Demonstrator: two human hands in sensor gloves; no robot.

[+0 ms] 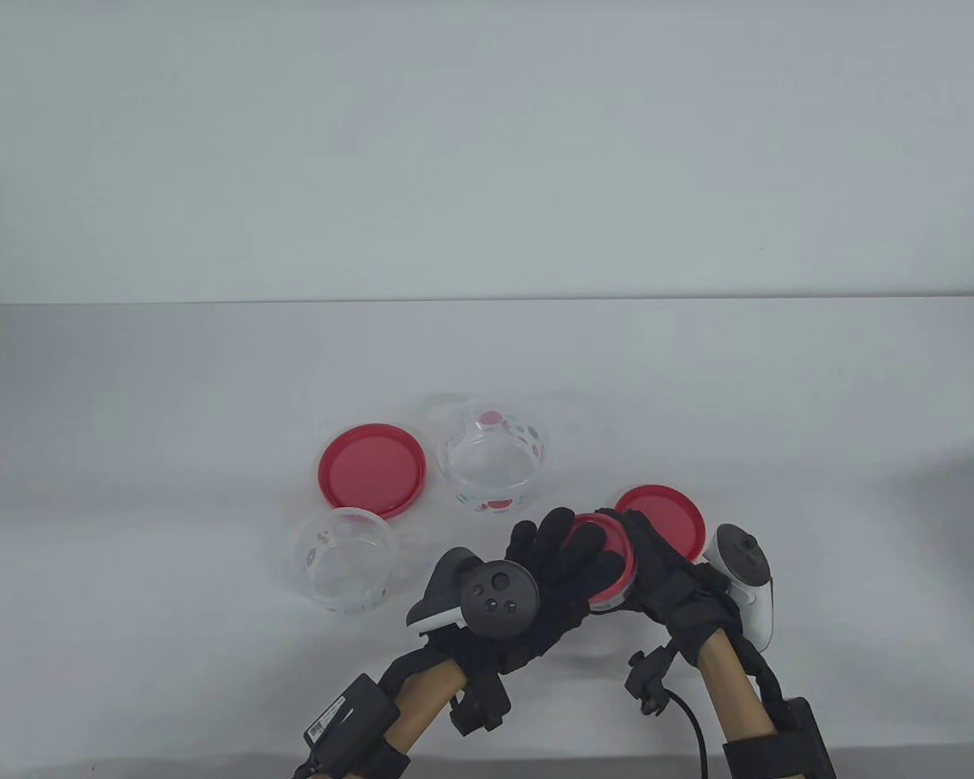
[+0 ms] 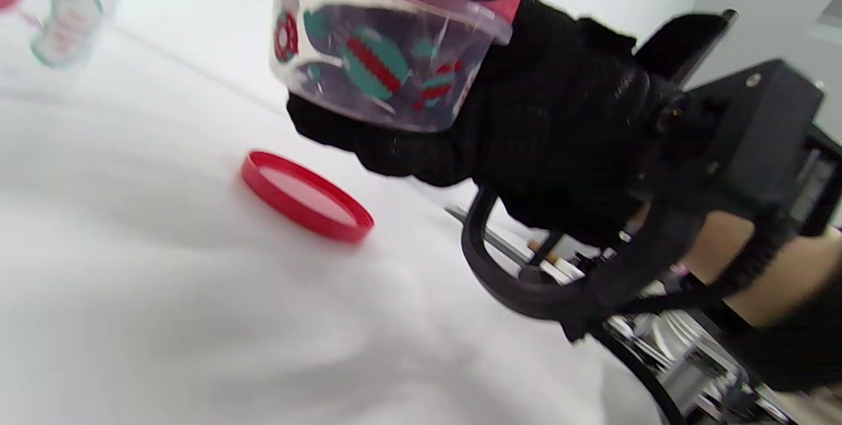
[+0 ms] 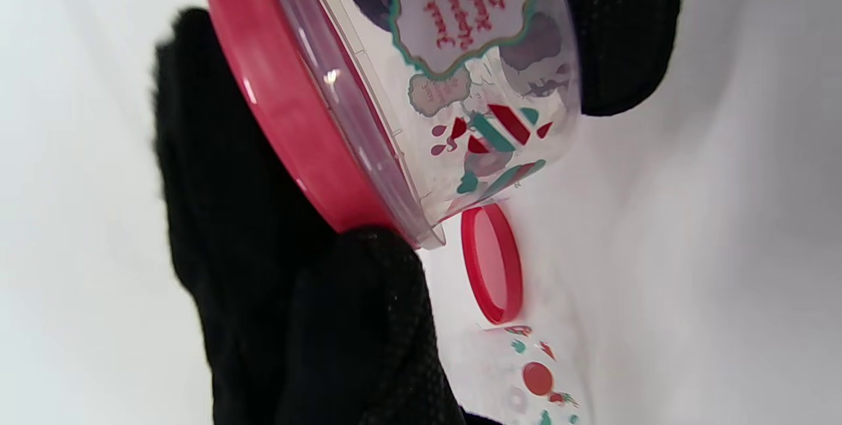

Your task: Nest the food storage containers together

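**Lidded container held between two gloved hands above the table**

A small clear container with a red lid [image 1: 603,560] sits clasped between both hands near the front edge of the white table [image 1: 130,665]. The left hand [image 1: 548,580] lies across the lid, its black-gloved fingers [image 1: 556,535] spread over the red top, while the right hand [image 1: 657,568] cups the printed wall from the other side (the wrist views show the tub tipped, its lid still seated on the rim and its base off the table). Neither hand is pinching; both press against the container with curved fingers.

Just behind the right hand lies a loose red lid [image 1: 665,519], flat on the table. Farther back and to the left stand two open containers: a larger printed bowl [image 1: 493,464] and, nearer the front, a smaller clear tub [image 1: 343,568]. A bigger red lid [image 1: 372,469] rests between them, just beside the printed bowl and touching the smaller tub's rim in the table view. All three stand apart from the hands.
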